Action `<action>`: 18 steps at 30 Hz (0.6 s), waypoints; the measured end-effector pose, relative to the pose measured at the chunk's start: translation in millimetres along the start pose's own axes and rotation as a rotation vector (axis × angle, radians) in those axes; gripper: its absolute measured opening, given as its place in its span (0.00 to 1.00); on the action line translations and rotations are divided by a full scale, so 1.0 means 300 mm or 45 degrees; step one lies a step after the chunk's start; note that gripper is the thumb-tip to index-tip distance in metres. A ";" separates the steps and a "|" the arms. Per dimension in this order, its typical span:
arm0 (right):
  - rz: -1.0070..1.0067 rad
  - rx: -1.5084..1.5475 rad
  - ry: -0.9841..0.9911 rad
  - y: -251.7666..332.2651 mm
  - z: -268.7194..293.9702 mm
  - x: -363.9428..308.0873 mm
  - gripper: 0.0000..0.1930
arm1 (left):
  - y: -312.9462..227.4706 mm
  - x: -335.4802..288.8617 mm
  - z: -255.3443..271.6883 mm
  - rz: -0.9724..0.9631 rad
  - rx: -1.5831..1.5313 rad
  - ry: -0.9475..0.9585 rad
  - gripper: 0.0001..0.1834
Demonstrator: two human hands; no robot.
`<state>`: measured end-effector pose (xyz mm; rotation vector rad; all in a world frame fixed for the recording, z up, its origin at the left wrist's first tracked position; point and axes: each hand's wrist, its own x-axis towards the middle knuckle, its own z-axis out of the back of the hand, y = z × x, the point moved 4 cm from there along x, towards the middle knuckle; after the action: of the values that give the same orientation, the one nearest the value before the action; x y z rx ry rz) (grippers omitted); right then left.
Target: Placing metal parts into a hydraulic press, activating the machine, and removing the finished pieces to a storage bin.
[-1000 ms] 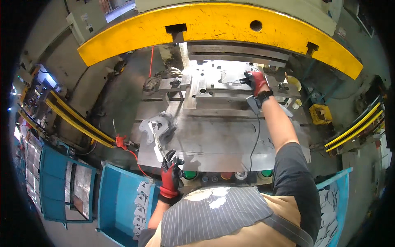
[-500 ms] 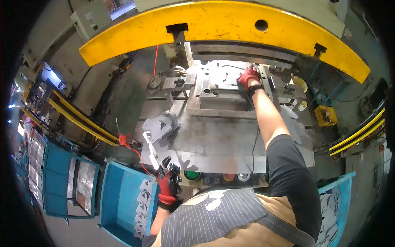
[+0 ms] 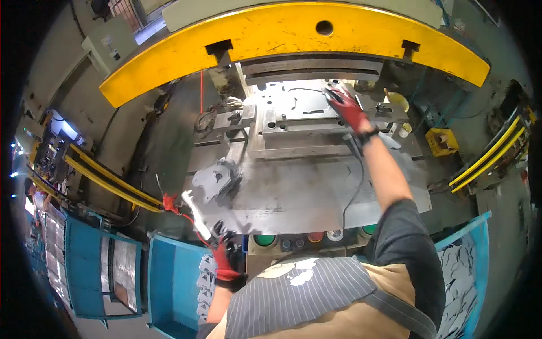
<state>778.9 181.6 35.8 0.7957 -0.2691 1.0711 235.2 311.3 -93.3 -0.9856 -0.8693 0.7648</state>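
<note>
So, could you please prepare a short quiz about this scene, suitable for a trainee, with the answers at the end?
1. Which hand holds the white tool?
2. True or false: the shaped grey metal plates lie on the left part of the table.
3. Fill the gap: a wide ____ beam crosses the upper part of the picture, beyond the right hand.

Key:
1. The left hand.
2. True.
3. Yellow.
</note>
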 end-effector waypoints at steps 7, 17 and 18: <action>-0.848 1.131 -1.004 -0.101 0.360 -1.200 0.21 | 0.341 -0.122 0.144 0.686 -0.694 -0.641 0.12; -1.413 0.675 0.191 -0.097 0.023 -1.673 0.19 | 0.872 -0.151 -0.169 1.375 -0.604 0.399 0.16; -1.431 0.688 0.250 -0.075 0.019 -1.633 0.18 | 0.954 -0.091 -0.177 0.715 -0.096 0.543 0.16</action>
<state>564.9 -159.9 -243.6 1.0987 0.6190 0.1208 226.7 371.4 -379.1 -1.4226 -0.2453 0.9461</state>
